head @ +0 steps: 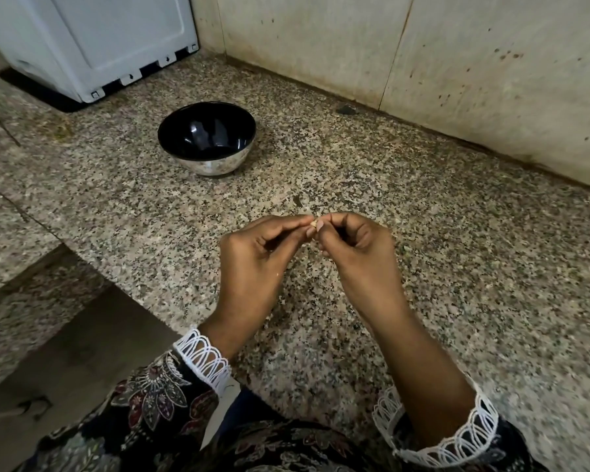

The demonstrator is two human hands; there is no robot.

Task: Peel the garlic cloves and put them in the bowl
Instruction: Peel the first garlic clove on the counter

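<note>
I see the bowl (206, 137) on the counter (423, 250), dark inside, contents unclear. My left hand (252, 257) and right hand (361, 247) pinch one garlic clove (313, 225) between fingertips above the counter; its long axis I cannot tell.

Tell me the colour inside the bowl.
Glossy black inside the bowl; head view shows it.

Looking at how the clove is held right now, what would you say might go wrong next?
The garlic clove is pinched only at the fingertips of the left hand and right hand, so it may slip onto the speckled counter and be hard to spot. The bowl sits apart, so the carry risks a drop.
</note>
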